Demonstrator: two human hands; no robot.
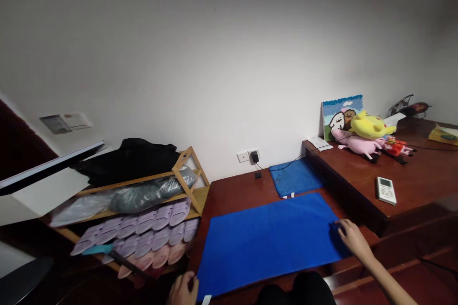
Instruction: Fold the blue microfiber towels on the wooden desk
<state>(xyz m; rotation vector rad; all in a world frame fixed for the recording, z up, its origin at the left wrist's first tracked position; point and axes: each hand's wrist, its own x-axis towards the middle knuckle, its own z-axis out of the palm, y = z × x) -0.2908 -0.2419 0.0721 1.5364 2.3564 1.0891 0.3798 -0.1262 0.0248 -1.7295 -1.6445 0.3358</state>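
Note:
A bright blue cloth [268, 240] lies spread flat on the reddish-brown wooden surface [236, 191]. At its right edge is my right hand [351, 237], fingers curled over the cloth's border; whether they pinch it is too small to tell. My left hand [184, 289] is at the bottom of the view, just left of the cloth's near left corner, with its fingers bent and partly cut off by the frame. A white tag shows at that corner. Behind the big cloth, near the wall, rests a smaller folded blue cloth [296, 177].
On the left, a wooden rack [200, 195] holds purple and pink slippers [161, 217] and a black bag [130, 162]. The raised desk on the right [422, 171] carries plush toys [370, 126], a white remote [386, 190] and a picture [341, 112]. A black plug [255, 156] sits in the wall socket.

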